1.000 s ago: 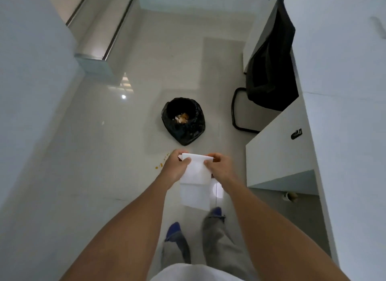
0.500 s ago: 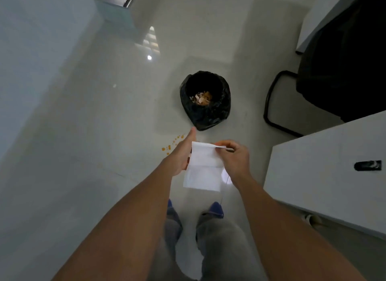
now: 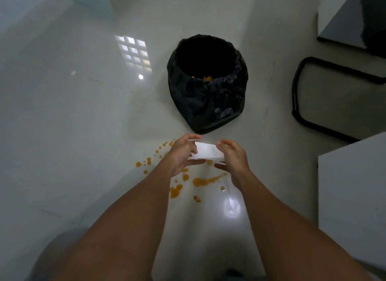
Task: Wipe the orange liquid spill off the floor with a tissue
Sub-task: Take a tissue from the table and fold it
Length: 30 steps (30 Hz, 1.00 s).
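Both hands on folded tissue [image 3: 208, 151], long axis seemingly left-right.

The tissue [image 3: 207, 152] was white, the spill [image 3: 205, 181] orange, the bin bag [image 3: 208, 101] black, the floor [image 3: 73, 124] glossy pale grey.

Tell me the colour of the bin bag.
Black, glossy and crinkled: the bin bag, seen in the head view.

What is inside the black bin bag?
Inside the black bin bag, only a small orange scrap shows near the front rim; the rest of the inside is too dark to see.
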Tool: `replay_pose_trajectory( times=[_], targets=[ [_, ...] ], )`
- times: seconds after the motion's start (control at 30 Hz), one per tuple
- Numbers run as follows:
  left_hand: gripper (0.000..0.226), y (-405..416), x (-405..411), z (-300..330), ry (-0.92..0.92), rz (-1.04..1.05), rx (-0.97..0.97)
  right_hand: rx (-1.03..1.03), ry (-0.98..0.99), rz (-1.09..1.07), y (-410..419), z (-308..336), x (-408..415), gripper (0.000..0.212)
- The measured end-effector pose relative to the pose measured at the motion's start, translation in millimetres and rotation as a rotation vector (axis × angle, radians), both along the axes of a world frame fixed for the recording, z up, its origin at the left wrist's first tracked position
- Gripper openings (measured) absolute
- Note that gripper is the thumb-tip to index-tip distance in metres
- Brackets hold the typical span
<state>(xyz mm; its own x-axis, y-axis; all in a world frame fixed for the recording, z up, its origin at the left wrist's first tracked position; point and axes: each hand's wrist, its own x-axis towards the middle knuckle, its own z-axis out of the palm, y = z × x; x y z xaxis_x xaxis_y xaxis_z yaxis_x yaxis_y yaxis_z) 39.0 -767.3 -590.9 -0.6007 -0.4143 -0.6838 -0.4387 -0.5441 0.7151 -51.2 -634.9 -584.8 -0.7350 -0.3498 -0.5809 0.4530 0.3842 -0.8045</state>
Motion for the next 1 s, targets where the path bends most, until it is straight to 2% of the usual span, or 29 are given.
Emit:
replay_pose_trajectory(
  times=[0.03,0.1,0.23,0.3,0.4,0.47,0.57,0.73,0.9,1.0],
  targets=[
    [0.043,1.3,-0.5,-21.5,0.026,0.013,-0.014,-0.017,-0.042,-0.001,-0.6,-22.6,-4.2,0.031],
    [0.037,3.2,-0.4,-49.5,0.053,0.044,-0.005,-0.051,-0.048,-0.018,-0.6,-53.1,-8.5,0.034],
    [0.022,13.1,6.2,-81.9,0.02,0.098,-0.001,0.008,0.033,-0.023,7.1,-84.4,-0.4,0.013],
    [0.018,14.0,6.8,-94.6,-0.004,0.108,-0.097,0.001,0.054,-0.045,10.8,-95.4,1.7,0.006],
    [0.018,7.8,7.0,-121.5,0.002,0.102,-0.317,-0.018,0.129,-0.034,13.1,-112.7,5.4,0.008],
    [0.02,4.1,6.5,-137.6,0.02,0.122,-0.361,-0.046,0.143,-0.039,13.5,-125.4,8.0,0.01],
    [0.02,5.7,5.3,-150.9,0.017,0.137,-0.362,-0.043,0.156,-0.023,15.0,-140.0,17.1,0.009],
    [0.038,16.4,3.7,-156.6,0.002,0.096,-0.354,-0.071,0.141,-0.098,22.7,-145.8,23.9,0.005],
    [0.017,12.4,3.7,-163.6,0.051,0.049,-0.314,-0.104,0.151,-0.159,24.6,-162.2,11.3,0.016],
    [0.015,7.9,4.4,-164.5,0.079,0.063,-0.231,-0.12,0.002,-0.19,17.6,-168.8,7.9,0.014]
  ],
)
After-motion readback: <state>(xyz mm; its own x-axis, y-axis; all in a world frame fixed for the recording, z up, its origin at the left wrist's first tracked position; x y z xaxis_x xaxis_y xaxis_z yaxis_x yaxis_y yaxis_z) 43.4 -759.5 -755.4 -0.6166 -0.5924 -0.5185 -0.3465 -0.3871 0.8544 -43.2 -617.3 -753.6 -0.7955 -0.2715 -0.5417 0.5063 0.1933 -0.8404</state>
